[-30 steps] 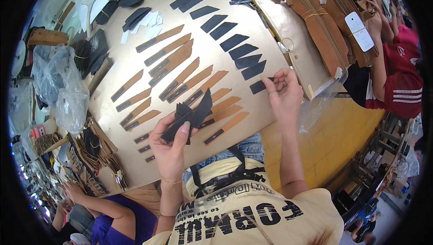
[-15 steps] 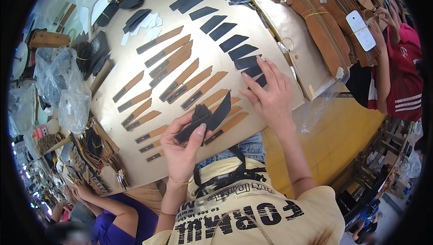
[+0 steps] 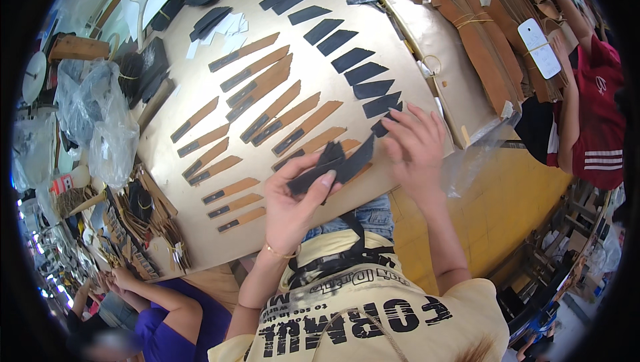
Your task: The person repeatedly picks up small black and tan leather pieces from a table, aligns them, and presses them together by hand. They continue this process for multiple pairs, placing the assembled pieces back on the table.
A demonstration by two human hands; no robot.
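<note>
My left hand (image 3: 288, 209) is closed round a small bundle of black strips (image 3: 328, 162), thumb on top, with slanted ends fanning out to the right. Fingers apart and slightly blurred, my right hand (image 3: 419, 152) hovers near the nearest piece of a row of black slanted pieces (image 3: 352, 60) on the table. That row runs from the far middle down to the near right. Left of it lie several brown strips (image 3: 293, 115) with dark patches at their lower ends. My left hand and its bundle partly cover the nearest brown strips.
Bundled brown pieces (image 3: 477, 49) with a white tag (image 3: 539, 49) lie at far right, beside a person in red (image 3: 600, 109). Black pieces (image 3: 210, 21) rest on white scraps at far left. Plastic bags (image 3: 100, 122) crowd the left edge. Another person in purple (image 3: 173, 319) works at lower left.
My right hand has lifted off the row's near end and its fingers have spread. My left hand with the bundle has shifted right and slightly up.
</note>
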